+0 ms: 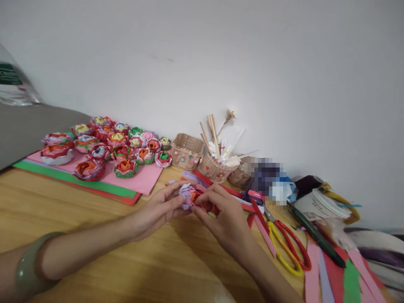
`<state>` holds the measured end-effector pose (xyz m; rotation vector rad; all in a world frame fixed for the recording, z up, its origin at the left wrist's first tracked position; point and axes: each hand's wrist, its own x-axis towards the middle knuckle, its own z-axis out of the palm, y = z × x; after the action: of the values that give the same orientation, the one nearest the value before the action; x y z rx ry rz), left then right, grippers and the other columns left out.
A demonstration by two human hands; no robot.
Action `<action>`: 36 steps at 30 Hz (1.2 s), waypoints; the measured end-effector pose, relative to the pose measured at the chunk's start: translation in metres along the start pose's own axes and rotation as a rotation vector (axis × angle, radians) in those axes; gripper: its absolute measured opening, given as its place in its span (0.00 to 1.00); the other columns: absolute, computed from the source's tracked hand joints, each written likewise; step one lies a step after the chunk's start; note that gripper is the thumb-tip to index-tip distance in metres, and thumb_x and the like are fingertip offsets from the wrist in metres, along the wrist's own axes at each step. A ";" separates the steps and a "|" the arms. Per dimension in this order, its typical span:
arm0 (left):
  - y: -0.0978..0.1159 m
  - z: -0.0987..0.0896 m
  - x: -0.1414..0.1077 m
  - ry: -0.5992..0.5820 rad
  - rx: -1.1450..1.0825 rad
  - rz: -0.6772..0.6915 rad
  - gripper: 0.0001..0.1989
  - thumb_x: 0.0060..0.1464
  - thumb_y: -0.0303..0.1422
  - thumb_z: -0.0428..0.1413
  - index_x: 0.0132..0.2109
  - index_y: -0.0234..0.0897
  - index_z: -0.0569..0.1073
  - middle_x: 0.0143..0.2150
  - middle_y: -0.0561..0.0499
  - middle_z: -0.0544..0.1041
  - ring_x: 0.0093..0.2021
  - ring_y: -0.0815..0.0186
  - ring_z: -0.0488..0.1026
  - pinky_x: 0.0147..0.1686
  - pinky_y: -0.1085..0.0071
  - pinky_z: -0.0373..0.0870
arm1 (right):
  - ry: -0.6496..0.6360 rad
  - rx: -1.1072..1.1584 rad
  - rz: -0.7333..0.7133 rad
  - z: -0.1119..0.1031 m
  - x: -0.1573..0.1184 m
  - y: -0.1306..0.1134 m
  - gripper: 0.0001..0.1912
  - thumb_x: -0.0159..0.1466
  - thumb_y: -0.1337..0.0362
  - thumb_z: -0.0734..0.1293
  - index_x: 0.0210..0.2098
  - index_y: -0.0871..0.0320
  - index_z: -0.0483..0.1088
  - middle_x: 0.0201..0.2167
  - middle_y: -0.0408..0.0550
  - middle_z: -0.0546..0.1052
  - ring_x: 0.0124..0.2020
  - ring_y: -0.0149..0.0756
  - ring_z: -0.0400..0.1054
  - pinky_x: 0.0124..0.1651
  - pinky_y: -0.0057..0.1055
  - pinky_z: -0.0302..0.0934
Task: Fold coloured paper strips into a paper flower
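A small paper flower (188,195) in lilac, red and orange is between my two hands, above the wooden table. My left hand (168,201) grips it from the left, thumb on the lilac petals. With bent fingers, my right hand (221,212) pinches its red right side; the fingertips partly hide that edge. Finished-looking paper flowers (125,167) in several colours stand in a group to the left, on stacked coloured paper sheets (147,179). Behind my hands lie folded red and lilac paper strips (232,191).
Two small decorated baskets (187,158) stand by the wall, one with wooden sticks (213,130) and cotton swabs. To the right lie scissors (285,248) with red and yellow handles, a dark green cutter (318,237), a white tub (315,206) and cut paper strips (352,280).
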<state>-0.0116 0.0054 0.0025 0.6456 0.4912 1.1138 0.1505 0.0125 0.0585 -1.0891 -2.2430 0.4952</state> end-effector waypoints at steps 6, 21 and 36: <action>-0.001 0.001 0.002 0.000 0.008 0.027 0.13 0.50 0.30 0.58 0.46 0.40 0.73 0.43 0.50 0.74 0.40 0.69 0.71 0.42 0.71 0.70 | 0.034 -0.080 -0.089 0.002 -0.002 0.003 0.07 0.60 0.70 0.62 0.28 0.60 0.71 0.27 0.46 0.71 0.28 0.31 0.66 0.29 0.26 0.60; 0.002 0.001 0.003 0.033 -0.052 0.068 0.13 0.52 0.29 0.57 0.47 0.38 0.71 0.44 0.49 0.76 0.42 0.67 0.72 0.45 0.69 0.68 | 0.333 -0.568 -0.486 0.009 -0.016 0.000 0.10 0.59 0.72 0.63 0.40 0.62 0.71 0.26 0.49 0.74 0.27 0.32 0.67 0.26 0.28 0.59; 0.004 -0.001 -0.002 -0.063 0.012 0.049 0.22 0.48 0.25 0.58 0.52 0.43 0.70 0.47 0.50 0.73 0.48 0.66 0.68 0.47 0.71 0.66 | 0.145 0.061 -0.024 0.005 -0.002 -0.003 0.07 0.58 0.71 0.63 0.31 0.58 0.73 0.26 0.45 0.71 0.25 0.28 0.64 0.26 0.25 0.59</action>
<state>-0.0153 0.0048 0.0045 0.7039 0.4301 1.1345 0.1472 0.0089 0.0558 -1.0321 -2.0986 0.4570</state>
